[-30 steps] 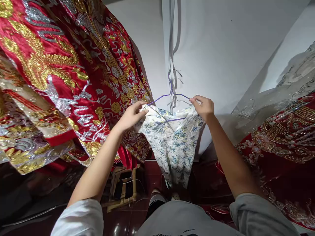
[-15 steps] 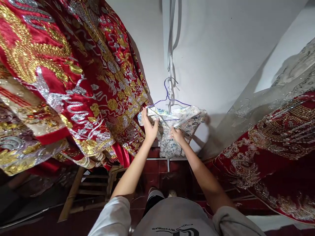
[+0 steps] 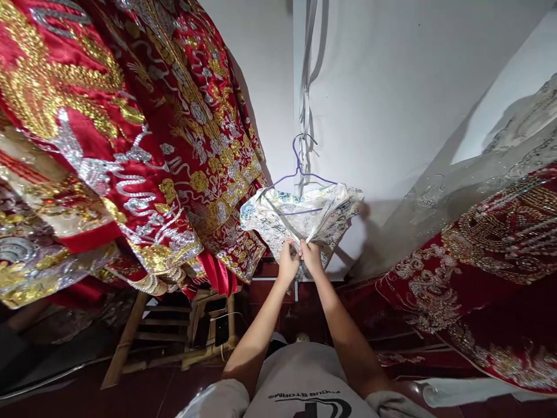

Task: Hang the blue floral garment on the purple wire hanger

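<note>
A small white garment with a blue floral print (image 3: 265, 215) hangs on a purple wire hanger (image 3: 300, 172) from a white strap (image 3: 306, 87) against the white wall. My left hand (image 3: 288, 261) and my right hand (image 3: 311, 256) are side by side at the front of the garment, below its neckline. Both pinch the two front edges of the cloth together, fingers closed on the fabric.
Red robes heavy with gold and silver embroidery (image 3: 108, 133) hang at the left. More red embroidered cloth under a sheer beaded veil (image 3: 478, 232) lies at the right. A wooden stool or ladder (image 3: 191, 331) stands on the dark red tiled floor below.
Both hands have come down from the garment's shoulders at the hanger ends to its front middle, where they now meet. The hanger hangs from the strap by itself.
</note>
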`<state>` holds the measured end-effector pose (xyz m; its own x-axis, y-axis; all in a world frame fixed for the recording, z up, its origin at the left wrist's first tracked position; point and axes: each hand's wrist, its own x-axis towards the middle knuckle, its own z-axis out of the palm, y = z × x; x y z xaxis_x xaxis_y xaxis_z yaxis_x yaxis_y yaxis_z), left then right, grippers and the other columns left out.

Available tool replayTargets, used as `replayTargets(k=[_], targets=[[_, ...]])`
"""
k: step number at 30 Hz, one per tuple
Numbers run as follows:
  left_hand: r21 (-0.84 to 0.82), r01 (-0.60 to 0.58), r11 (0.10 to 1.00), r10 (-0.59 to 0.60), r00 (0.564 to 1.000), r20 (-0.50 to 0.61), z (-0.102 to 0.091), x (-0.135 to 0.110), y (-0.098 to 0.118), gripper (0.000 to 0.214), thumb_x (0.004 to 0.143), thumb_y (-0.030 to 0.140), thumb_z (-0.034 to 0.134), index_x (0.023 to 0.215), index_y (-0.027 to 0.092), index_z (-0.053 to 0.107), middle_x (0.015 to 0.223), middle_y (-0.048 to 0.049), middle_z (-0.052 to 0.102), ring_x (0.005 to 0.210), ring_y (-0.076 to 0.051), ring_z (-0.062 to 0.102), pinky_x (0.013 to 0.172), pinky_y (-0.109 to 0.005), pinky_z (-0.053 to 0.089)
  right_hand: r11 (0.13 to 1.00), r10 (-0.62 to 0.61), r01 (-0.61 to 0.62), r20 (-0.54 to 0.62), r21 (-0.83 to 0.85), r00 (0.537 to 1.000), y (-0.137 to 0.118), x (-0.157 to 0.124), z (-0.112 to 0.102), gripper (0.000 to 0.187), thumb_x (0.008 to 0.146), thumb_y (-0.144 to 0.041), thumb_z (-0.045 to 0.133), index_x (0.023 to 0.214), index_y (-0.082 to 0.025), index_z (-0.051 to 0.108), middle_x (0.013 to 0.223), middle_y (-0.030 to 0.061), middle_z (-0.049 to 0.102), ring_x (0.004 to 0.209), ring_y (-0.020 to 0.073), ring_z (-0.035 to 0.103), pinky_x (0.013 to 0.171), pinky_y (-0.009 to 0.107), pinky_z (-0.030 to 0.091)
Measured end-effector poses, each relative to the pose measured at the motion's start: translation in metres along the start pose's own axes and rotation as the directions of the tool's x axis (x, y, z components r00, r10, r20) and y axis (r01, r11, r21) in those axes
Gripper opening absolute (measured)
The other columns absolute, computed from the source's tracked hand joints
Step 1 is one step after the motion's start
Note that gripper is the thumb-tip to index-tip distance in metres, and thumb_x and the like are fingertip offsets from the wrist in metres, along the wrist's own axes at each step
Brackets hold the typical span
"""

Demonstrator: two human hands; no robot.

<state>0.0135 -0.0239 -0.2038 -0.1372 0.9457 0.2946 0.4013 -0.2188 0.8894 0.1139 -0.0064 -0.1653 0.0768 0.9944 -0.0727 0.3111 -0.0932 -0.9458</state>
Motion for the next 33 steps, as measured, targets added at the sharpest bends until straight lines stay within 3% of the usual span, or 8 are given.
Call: replayTargets(k=[4,10,20,24,27,29,31,33], targets=[[0.007,-0.044,0.999,0.043,0.998,0.055,0.009,-0.010,0.010,0.008,0.082,0.015,0.050,0.083,0.023,0.046,0.085,-0.0045,0.059,0.084,-0.023,0.058,0.080,-0.036,0.047,0.981,-0.110,0.105,0.018,0.162,0.994,0.002,-0.020,-0.011,0.050,0.088,-0.061,0.049,0.056,-0.022,0.048,0.052,-0.0006,0.048,0.053,0.0152,0.047,0.058,0.028,0.039],[-0.009,-0.124,0.992,0.125,0.988,0.094,0.003,-0.021,0.022,0.014,0.093,0.027,0.045,0.079,0.024,0.045,0.077,-0.0023,0.056,0.076,-0.021,0.055,0.076,-0.033,0.045,0.920,-0.135,0.083,0.111,0.383,0.985,-0.018,-0.034,-0.037,0.041,0.083,-0.053,0.057,0.057,-0.022,0.050,0.052,-0.0024,0.047,0.050,0.0125,0.039,0.053,0.028,0.033],[0.081,-0.068,0.994,0.051,0.979,0.198,-0.025,-0.033,0.019,0.021,0.091,0.033,0.048,0.076,0.024,0.040,0.070,0.0019,0.047,0.069,-0.017,0.048,0.070,-0.029,0.041,0.875,-0.266,0.218,0.053,0.432,0.963,-0.164,0.013,-0.066,0.032,0.084,-0.037,0.067,0.059,-0.018,0.059,0.050,-0.0005,0.056,0.044,0.0087,0.040,0.044,0.023,0.029],[0.089,-0.051,0.995,0.020,0.950,0.312,-0.041,-0.024,0.023,0.019,0.087,0.029,0.054,0.072,0.022,0.044,0.066,0.0025,0.052,0.064,-0.016,0.051,0.066,-0.027,0.043,0.827,-0.300,0.244,0.032,0.506,0.953,-0.182,0.008,-0.069,0.036,0.088,-0.041,0.068,0.063,-0.018,0.057,0.050,-0.0018,0.054,0.041,0.0063,0.037,0.041,0.020,0.027],[0.033,-0.103,0.994,0.091,0.963,0.255,-0.059,-0.002,0.052,0.007,0.089,0.028,0.057,0.089,0.021,0.057,0.081,-0.0015,0.064,0.077,-0.017,0.061,0.075,-0.028,0.048,0.809,-0.323,0.256,0.035,0.529,0.946,-0.174,-0.004,-0.070,0.033,0.090,-0.040,0.065,0.066,-0.018,0.058,0.051,-0.0026,0.053,0.043,0.0063,0.039,0.041,0.020,0.028],[-0.022,-0.225,0.974,0.226,0.971,0.081,-0.074,0.021,0.087,0.025,0.095,0.031,0.054,0.118,0.020,0.058,0.093,-0.0047,0.068,0.083,-0.017,0.064,0.082,-0.031,0.050,0.803,-0.343,0.277,0.030,0.528,0.939,-0.170,-0.010,-0.070,0.031,0.090,-0.039,0.063,0.067,-0.018,0.058,0.052,-0.0032,0.052,0.043,0.0066,0.040,0.042,0.020,0.029],[0.013,-0.387,0.922,0.387,0.920,-0.063,-0.088,0.045,0.127,0.034,0.100,0.033,0.050,0.132,0.021,0.055,0.098,-0.0059,0.070,0.084,-0.017,0.064,0.083,-0.033,0.051,0.800,-0.376,0.310,0.027,0.514,0.926,-0.168,-0.013,-0.070,0.030,0.089,-0.038,0.062,0.067,-0.019,0.058,0.052,-0.0035,0.052,0.044,0.0071,0.041,0.043,0.021,0.029],[0.102,-0.520,0.848,0.526,0.850,-0.039,-0.096,0.065,0.161,0.027,0.102,0.033,0.049,0.123,0.021,0.062,0.101,-0.0072,0.071,0.087,-0.018,0.065,0.084,-0.034,0.051,0.797,-0.420,0.349,0.036,0.493,0.907,-0.167,-0.012,-0.069,0.027,0.089,-0.036,0.061,0.068,-0.019,0.059,0.052,-0.0038,0.052,0.044,0.0076,0.040,0.043,0.022,0.029]])
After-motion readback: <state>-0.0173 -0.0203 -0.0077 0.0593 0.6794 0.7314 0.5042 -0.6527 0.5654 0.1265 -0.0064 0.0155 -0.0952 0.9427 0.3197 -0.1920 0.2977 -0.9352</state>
